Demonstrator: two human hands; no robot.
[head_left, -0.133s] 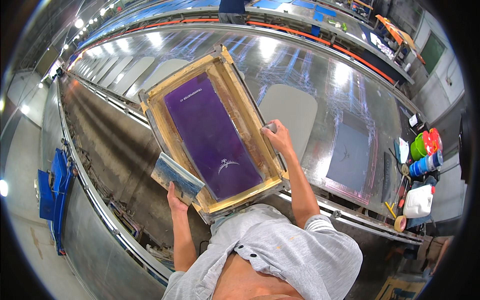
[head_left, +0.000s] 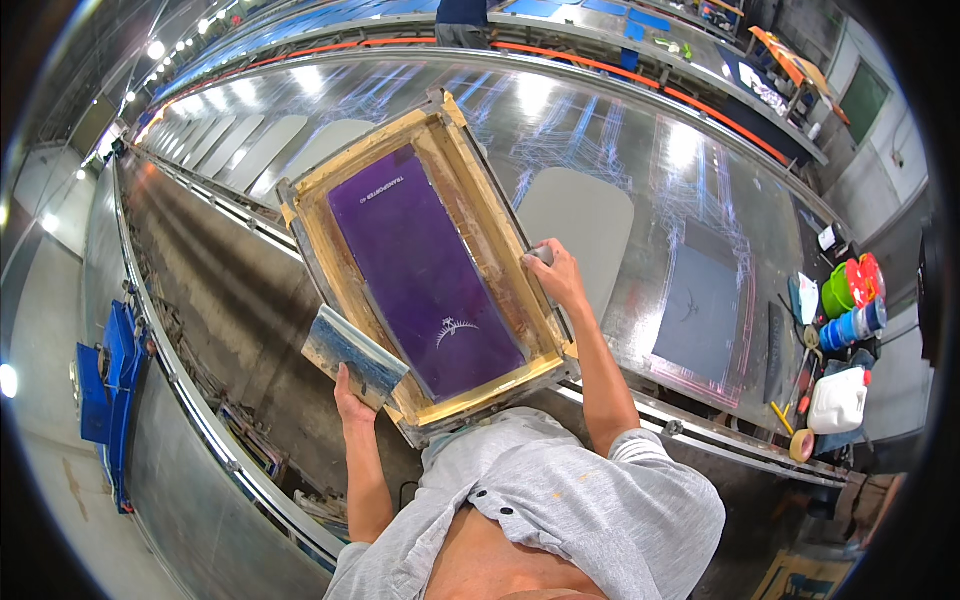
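Observation:
I hold a screen printing frame with yellow-taped edges tilted over the long table's near edge; its mesh carries a purple panel with white markings. My left hand is closed on a wide, blue-stained squeegee at the frame's lower left corner; whether it grips the frame too is hidden. My right hand is closed at the frame's right rail around a small grey piece that looks like a handle. A pale grey rounded sheet lies on the table just beyond it.
The metal table holds a row of grey sheets and a dark panel. At right are paint tubs, a white jug and tape. A person stands beyond the orange rail. Blue metal pieces stand at left.

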